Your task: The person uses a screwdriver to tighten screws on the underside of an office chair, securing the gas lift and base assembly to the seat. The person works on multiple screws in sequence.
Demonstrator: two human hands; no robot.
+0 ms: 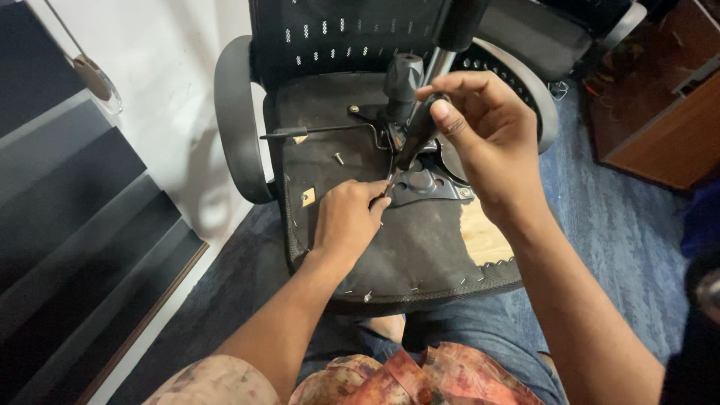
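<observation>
An office chair lies upside down, the black fabric underside of its seat [420,247] facing me. A grey metal mechanism plate [424,184] is bolted at its middle, with a black gas-lift column [403,79] rising from it. My right hand [487,139] grips the dark handle of a screwdriver [415,139], its tip angled down toward the plate's left edge. My left hand [346,219] rests on the seat underside, fingertips pinched at the screwdriver tip; whatever they hold is hidden. A loose screw [339,158] stands on the fabric to the left.
A thin metal lever [319,131] sticks out leftward from the mechanism. Grey armrests [234,120] curve on both sides. Dark stairs [75,240] lie at left, a wooden cabinet [667,135] at right, blue carpet [600,217] below. My knees are under the seat edge.
</observation>
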